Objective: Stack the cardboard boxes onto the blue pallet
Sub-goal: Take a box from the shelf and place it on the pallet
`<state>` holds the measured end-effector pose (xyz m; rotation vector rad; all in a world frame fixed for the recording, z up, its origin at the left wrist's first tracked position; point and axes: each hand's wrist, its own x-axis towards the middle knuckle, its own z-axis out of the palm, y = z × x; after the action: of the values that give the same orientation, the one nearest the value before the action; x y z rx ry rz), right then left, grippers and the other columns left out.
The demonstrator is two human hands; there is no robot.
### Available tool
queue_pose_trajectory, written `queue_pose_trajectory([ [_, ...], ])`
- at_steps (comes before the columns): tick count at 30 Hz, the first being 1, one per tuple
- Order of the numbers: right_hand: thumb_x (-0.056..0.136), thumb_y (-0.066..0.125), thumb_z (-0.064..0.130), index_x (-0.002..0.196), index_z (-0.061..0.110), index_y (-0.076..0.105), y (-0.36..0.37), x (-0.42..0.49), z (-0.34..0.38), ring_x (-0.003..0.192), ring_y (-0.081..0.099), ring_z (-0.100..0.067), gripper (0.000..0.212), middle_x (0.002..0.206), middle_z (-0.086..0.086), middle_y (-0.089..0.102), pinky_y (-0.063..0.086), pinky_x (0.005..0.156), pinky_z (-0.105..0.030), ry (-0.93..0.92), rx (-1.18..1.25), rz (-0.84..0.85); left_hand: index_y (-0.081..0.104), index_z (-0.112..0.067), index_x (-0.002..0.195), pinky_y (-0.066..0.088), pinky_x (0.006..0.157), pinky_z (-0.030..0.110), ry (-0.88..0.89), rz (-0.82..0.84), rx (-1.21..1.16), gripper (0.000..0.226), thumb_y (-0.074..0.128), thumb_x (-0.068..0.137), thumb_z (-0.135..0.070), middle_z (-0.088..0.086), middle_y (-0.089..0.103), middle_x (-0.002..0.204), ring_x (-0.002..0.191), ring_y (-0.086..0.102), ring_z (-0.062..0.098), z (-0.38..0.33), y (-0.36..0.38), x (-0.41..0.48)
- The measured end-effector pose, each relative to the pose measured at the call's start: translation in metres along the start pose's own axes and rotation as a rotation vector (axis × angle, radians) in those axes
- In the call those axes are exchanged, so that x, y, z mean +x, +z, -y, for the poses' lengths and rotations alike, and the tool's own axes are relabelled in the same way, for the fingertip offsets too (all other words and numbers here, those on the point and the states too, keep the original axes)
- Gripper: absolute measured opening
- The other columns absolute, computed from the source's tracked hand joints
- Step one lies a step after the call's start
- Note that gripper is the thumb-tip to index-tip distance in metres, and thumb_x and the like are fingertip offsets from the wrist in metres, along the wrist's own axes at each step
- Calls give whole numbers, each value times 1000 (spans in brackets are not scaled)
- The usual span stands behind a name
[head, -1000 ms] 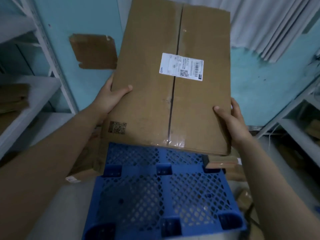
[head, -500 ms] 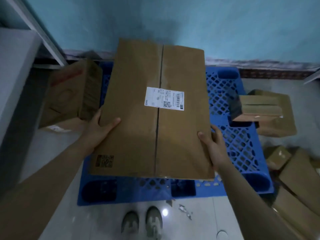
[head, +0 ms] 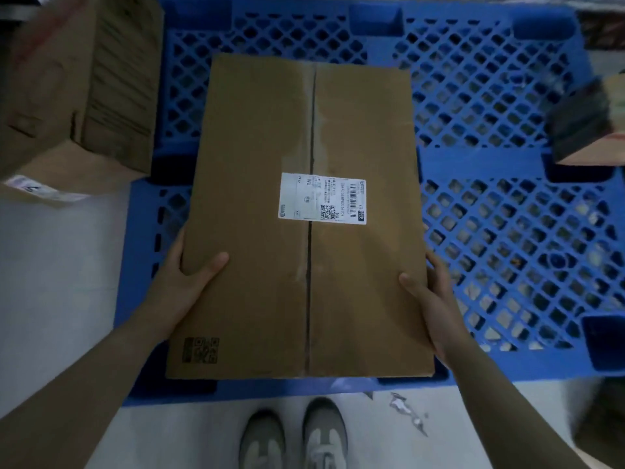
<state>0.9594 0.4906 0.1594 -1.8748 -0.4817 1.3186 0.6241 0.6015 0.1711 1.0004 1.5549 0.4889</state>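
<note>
A long flat cardboard box [head: 257, 198] with a taped centre seam and a white shipping label is over the left half of the blue pallet [head: 500, 211], its near end at the pallet's front edge. My left hand [head: 186, 282] grips the box's left side with the thumb on top. On the box's right side, my right hand [head: 429, 299] holds it the same way. Whether the box rests on the pallet or hangs just above it cannot be told.
Another cardboard box [head: 77, 89] stands at the pallet's left rear corner, partly on the floor. A smaller box [head: 588, 126] overlaps the pallet's right edge. My shoes [head: 294, 438] stand at the pallet's front, with torn scraps [head: 406, 411] on the pale floor.
The box has come down from chest height to low over the pallet, and my view has tilted steeply downward. Both hands keep the same grip.
</note>
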Motion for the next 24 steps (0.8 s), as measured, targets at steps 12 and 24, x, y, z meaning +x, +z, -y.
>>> queue_pose_trajectory([
  [12, 92, 59, 45, 150, 43, 24, 8, 3, 6, 119, 55, -19, 68, 143, 6, 45, 50, 94, -41, 44, -107, 41, 16, -41, 149, 41, 103, 36, 30, -13, 104, 84, 64, 81, -52, -12, 43, 141, 120, 48, 9, 15, 2, 4],
  [24, 93, 63, 28, 156, 30, 11, 61, -27, 107, 146, 20, -21, 82, 161, 0, 13, 27, 116, -40, -171, -387, -109, 9, -25, 154, 24, 117, 38, 125, -296, 90, 74, 53, 95, -36, -3, 17, 160, 145, 20, 15, -73, -17, -25],
])
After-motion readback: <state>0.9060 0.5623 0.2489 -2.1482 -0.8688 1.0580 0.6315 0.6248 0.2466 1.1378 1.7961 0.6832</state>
